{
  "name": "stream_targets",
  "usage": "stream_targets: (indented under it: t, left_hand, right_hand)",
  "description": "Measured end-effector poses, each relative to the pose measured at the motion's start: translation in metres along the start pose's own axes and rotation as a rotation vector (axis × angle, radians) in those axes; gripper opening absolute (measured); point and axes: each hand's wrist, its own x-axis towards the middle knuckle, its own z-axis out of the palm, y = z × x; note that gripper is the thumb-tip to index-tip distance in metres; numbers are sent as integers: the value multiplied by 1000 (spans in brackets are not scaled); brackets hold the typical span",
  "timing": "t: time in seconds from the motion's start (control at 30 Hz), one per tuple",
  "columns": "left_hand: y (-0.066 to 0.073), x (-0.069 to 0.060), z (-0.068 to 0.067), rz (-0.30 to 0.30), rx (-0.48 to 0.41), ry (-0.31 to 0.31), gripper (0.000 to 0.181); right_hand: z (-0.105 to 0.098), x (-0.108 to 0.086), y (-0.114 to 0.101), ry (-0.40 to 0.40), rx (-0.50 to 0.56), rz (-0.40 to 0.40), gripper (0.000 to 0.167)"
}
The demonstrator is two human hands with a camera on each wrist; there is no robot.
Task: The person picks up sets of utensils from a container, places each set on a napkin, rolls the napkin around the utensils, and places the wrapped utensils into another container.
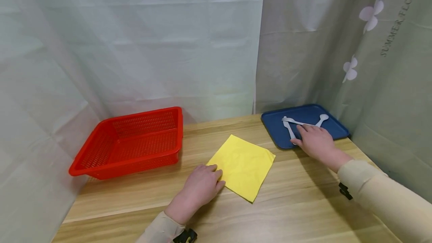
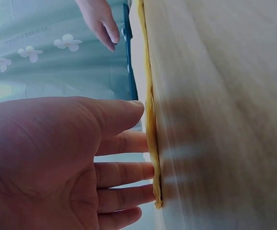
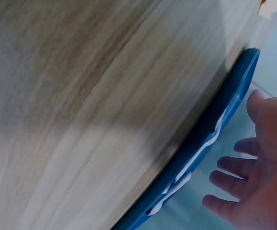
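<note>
A yellow cloth [image 1: 243,164] lies flat on the wooden table. The left hand [image 1: 202,186] rests its fingertips at the cloth's left corner; in the left wrist view the fingers [image 2: 124,173] reach the edge of the cloth [image 2: 150,124], relaxed and uncurled. The right hand [image 1: 315,142] hovers over the front of a blue tray [image 1: 274,124], fingers loosely spread. White plastic cutlery lies on the tray: a knife [image 1: 288,129], a fork [image 1: 294,121] and a spoon [image 1: 323,119]. The right wrist view has a gap between the right hand [image 3: 258,167] and the cutlery.
A red perforated basket [image 1: 145,141] stands at the table's back left. Pale curtains [image 1: 168,48] hang behind the table and down both sides. The wooden tabletop [image 1: 287,198] extends in front of the cloth and tray.
</note>
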Motion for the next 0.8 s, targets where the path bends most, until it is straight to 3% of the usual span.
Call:
stream_targets:
  t: [0.43,0.8]
  left_hand:
    - [0,-1,0,11,12,26,33]
    - [1,-1,0,21,32,38,31]
  right_hand:
    - [12,11,7,-55,41,56,66]
    - [11,20,0,-66,53,84,48]
